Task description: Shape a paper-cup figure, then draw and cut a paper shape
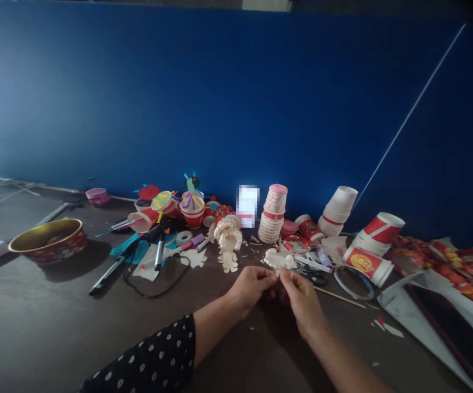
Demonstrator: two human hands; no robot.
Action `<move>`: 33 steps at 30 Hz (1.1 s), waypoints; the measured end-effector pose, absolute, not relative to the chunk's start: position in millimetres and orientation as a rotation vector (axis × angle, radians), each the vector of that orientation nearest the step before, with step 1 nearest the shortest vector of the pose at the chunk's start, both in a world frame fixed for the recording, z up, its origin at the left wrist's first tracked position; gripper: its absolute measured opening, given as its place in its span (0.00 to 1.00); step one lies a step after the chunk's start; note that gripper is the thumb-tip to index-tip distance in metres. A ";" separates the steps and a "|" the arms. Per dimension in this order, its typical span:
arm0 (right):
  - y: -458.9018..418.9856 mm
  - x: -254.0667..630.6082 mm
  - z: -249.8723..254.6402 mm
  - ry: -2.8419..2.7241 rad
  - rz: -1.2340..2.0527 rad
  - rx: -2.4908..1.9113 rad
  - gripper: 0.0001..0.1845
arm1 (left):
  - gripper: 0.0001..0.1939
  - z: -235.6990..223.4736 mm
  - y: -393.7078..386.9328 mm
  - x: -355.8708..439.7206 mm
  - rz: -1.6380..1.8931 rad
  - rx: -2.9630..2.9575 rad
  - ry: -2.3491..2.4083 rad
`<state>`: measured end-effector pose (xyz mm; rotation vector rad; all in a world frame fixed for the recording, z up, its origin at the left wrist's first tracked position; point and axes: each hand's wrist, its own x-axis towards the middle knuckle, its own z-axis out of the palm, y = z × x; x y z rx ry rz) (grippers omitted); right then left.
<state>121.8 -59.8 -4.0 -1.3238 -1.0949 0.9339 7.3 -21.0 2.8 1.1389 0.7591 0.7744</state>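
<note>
Two hands, pinching cut paper piece

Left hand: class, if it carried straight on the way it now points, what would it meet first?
Probably the fingers of the right hand, which pinch the cut white paper piece, though the left hand sits so close that depth is hard to judge.

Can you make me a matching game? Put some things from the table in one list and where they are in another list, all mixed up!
Things:
1. round red tin with a gold inside
2. tall stack of white-and-red paper cups
3. thin wooden stick
4. cut white paper piece

Places:
A. held up between the left hand and right hand
B. lying on the table, right of the hands
C. far left on the table
D. standing near the blue wall

Pairs: 1-C, 2-D, 3-B, 4-A
</note>
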 end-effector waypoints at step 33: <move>-61.7 127.8 -3.6 -0.912 1.238 -1.162 0.16 | 0.16 -2.1 -20.2 2.1 0.954 1.764 1.017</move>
